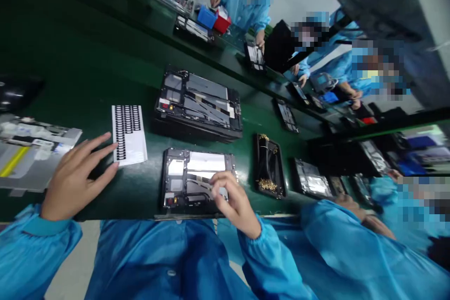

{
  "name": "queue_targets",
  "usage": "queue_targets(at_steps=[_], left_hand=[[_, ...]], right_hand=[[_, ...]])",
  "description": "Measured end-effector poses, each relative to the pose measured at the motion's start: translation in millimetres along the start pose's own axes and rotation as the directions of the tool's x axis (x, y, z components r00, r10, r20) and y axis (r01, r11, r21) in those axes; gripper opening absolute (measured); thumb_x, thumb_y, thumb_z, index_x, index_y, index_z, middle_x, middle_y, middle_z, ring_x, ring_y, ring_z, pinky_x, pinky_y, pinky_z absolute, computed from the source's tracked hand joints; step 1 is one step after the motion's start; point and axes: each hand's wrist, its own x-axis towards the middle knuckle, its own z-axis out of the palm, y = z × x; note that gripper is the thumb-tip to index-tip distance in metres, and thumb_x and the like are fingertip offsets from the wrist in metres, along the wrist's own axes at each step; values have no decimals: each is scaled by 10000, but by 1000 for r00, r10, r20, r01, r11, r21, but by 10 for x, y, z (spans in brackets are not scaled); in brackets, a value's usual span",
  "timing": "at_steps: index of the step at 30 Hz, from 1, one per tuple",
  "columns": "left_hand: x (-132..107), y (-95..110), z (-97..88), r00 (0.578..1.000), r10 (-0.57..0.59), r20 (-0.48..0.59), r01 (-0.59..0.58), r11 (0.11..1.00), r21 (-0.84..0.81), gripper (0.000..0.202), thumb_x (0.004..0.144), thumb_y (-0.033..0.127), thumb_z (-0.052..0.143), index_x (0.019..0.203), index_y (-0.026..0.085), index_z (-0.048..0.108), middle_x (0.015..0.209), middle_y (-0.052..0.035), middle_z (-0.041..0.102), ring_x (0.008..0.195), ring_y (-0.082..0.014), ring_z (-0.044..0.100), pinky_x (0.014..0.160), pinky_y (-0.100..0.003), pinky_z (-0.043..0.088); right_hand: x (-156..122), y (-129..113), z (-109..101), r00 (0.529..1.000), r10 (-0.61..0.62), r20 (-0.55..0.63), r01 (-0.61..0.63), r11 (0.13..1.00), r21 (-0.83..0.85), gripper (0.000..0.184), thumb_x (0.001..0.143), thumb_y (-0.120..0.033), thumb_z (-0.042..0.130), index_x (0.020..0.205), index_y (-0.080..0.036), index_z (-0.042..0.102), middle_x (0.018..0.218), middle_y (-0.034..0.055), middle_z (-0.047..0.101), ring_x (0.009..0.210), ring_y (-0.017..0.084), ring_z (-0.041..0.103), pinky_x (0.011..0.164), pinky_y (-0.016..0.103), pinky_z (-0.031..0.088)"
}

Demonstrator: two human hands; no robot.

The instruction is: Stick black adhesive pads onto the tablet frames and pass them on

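Observation:
My left hand (79,173) lies on the green belt with its fingers stretched out, their tips reaching the near edge of a white sheet of black stickers (128,134). It holds nothing. My right hand (234,201) rests on the near right part of an opened tablet frame (190,178) in front of me. Its fingers are bent and pressed down on the frame's inner parts; anything pinched under them is hidden. Blue sleeves cover both my arms.
A second opened tablet (200,103) lies farther back on the belt (70,65). A black tray of small gold parts (269,166) sits right of my frame. A flat grey assembly (30,152) lies at the left. Several co-workers in blue coats work beside me and across the belt.

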Motion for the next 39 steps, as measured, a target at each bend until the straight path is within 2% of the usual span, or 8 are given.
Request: queue_targets(at_steps=[2,4,7,10,14,21,33,39], left_hand=[[-53,277,65,997,44,-64,-48,997,-64,299,952,327,601,1249,294,611,1395,18,606,1297,-269,568,1167,-541,423],[-123,609,202,991,128,-28,-131,984,-122,222,937,318,638,1158,309,637,1245,15,683,1242,-254,604,1140,-523,450],[-220,1065,493,953,293,71,-275,942,-194,167,944,289,640,1109,263,639,1207,-11,706,1248,-238,601,1148,-490,426],[-271,1309,759,941,319,111,-288,929,-232,114,957,253,615,1062,214,635,1194,-42,707,1207,-221,616,1103,-429,439],[-283,1332,915,952,252,173,-201,942,-268,92,980,308,584,974,222,617,1138,-38,705,1133,-211,628,996,-388,454],[-303,1279,925,948,239,212,-171,940,-296,95,968,316,611,1009,231,609,1153,-26,692,1153,-205,605,1017,-380,410],[-273,1326,911,942,295,162,-238,925,-297,77,975,240,581,961,224,655,1151,-43,668,1138,-227,581,984,-408,409],[-272,1361,904,940,310,145,-257,919,-298,112,976,196,567,957,224,674,1125,-47,669,1140,-232,571,972,-416,414]], right_hand=[[-329,76,51,999,34,-10,-35,994,-100,96,962,-164,520,931,-233,580,1017,81,624,982,219,632,834,368,539],[-519,105,150,1000,13,-10,-14,982,-188,112,958,-137,532,974,-234,585,1038,89,638,997,219,639,839,365,548],[-574,108,285,997,-79,-8,73,952,-297,149,950,-98,546,1013,-229,581,1027,94,656,967,215,641,820,359,554],[-497,141,363,988,-155,14,148,912,-382,150,955,-96,540,1024,-225,577,992,91,669,907,210,639,782,352,555],[-422,211,401,982,-178,64,187,870,-456,118,980,-122,523,1020,-214,586,970,82,685,870,202,635,766,346,545],[-420,215,413,977,-184,109,214,825,-522,111,980,-114,532,995,-191,609,977,72,710,818,196,596,729,345,498],[-429,165,413,967,-172,188,251,772,-583,147,1004,-146,515,1060,-141,651,1053,109,710,854,224,588,760,380,510],[-500,241,317,993,-104,61,117,948,-296,132,989,-145,573,1106,-172,627,1071,99,680,984,201,644,845,329,570]])
